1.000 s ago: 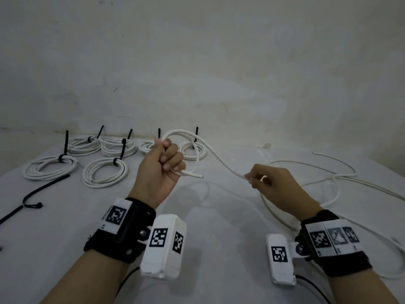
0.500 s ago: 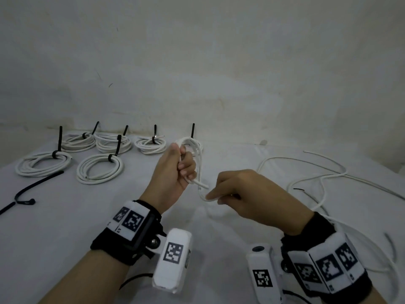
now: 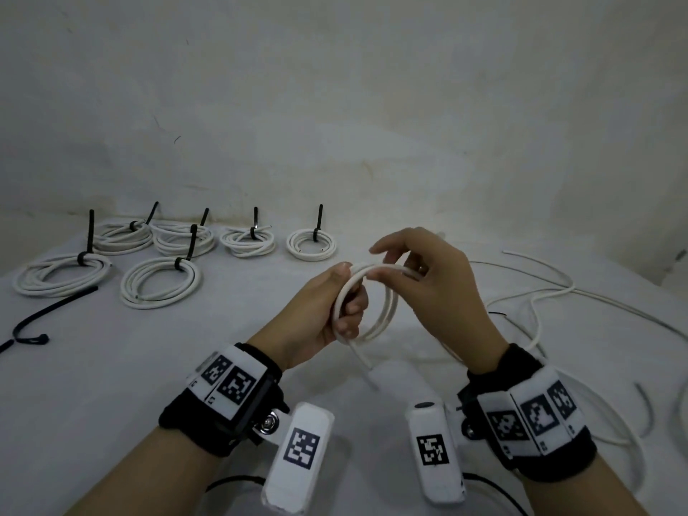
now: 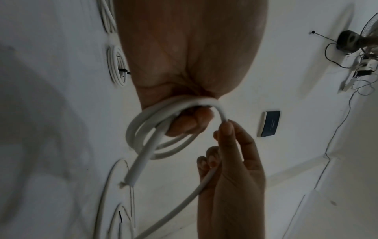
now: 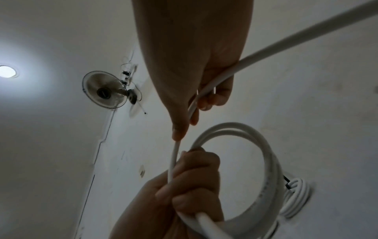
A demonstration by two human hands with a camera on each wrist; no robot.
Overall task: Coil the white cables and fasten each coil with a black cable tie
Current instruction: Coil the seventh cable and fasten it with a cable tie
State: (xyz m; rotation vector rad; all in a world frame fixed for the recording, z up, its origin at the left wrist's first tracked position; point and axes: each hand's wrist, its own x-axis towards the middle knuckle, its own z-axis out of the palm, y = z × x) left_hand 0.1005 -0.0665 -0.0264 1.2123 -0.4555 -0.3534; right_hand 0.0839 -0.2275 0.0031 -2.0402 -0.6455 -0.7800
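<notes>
Head view. White cable [image 3: 383,303]: smooth round sheath, wound into about two loops held above the table [image 3: 111,366] at centre frame. Left hand [image 3: 320,322]: fingers curled round the left side of the loops, a short cut end hanging below the fist. Right hand [image 3: 435,281]: thumb and forefinger pinching the top strand just right of the left fist, other fingers loosely bent. The cable's loose remainder [image 3: 540,307] snakes over the table at right. Six finished coils [image 3: 160,283] lie in the upper left, each bound with a black cable tie [image 3: 190,244] whose tail stands up. One loose black tie [image 3: 56,307] lies at the left edge, hooked at its near end.

Left wrist view. Left hand [image 4: 190,64] fills the upper centre, fingers closed on the white cable [image 4: 147,129]; the loops hang below the fist, and the free end, cut with a frayed tip, points to the lower left. Right hand [image 4: 231,169] at lower right pinches the strand leaving the fist and also curls round a run of cable passing down to the lower left. Bound coils show at the left edge.

Right wrist view. Right hand [image 5: 194,64] at top centre: the white cable [image 5: 255,161] runs from the upper right corner through its curled fingers to its pinching fingertips. Left hand [image 5: 184,186] at bottom centre grips the loops, which arch to the right. One bound coil lies at lower right. A fan [image 5: 104,89] and a ceiling light [image 5: 7,72] sit at the left.
</notes>
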